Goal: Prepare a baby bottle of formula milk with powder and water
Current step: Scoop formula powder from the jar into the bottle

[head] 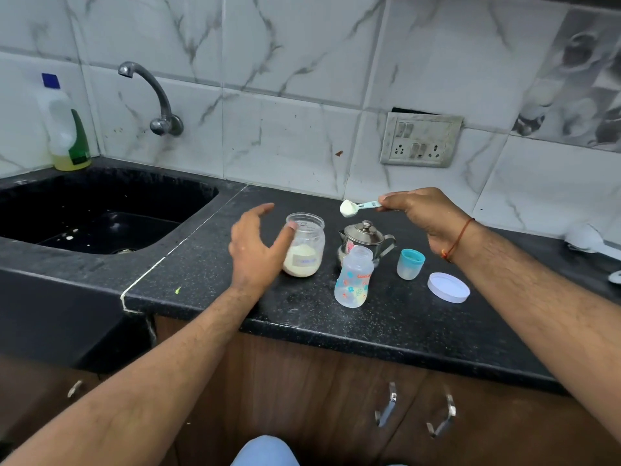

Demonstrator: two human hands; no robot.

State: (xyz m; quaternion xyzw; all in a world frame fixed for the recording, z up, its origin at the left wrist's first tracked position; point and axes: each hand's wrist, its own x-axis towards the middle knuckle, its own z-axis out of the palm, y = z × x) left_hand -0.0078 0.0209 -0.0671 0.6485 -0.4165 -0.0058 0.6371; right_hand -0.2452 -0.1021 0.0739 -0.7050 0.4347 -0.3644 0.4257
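Observation:
A clear baby bottle [353, 277] with coloured prints stands open and upright on the black counter [386, 324]. Left of it is an open glass jar [306, 245], about a third full of pale formula powder. My left hand [257, 245] hovers beside the jar with fingers spread, its thumb against the glass. My right hand [421, 216] pinches the handle of a light blue scoop [356, 207] heaped with white powder, held in the air above a small steel kettle [364, 238]. The bottle's blue-collared cap [410, 263] and the jar's white lid [448, 286] lie to the right.
A black sink [100, 216] with a wall tap [153, 95] lies to the left, a detergent bottle [65, 129] at its back corner. A wall socket plate [420, 139] is behind the counter. Wooden cabinet doors with metal handles [386, 408] are below.

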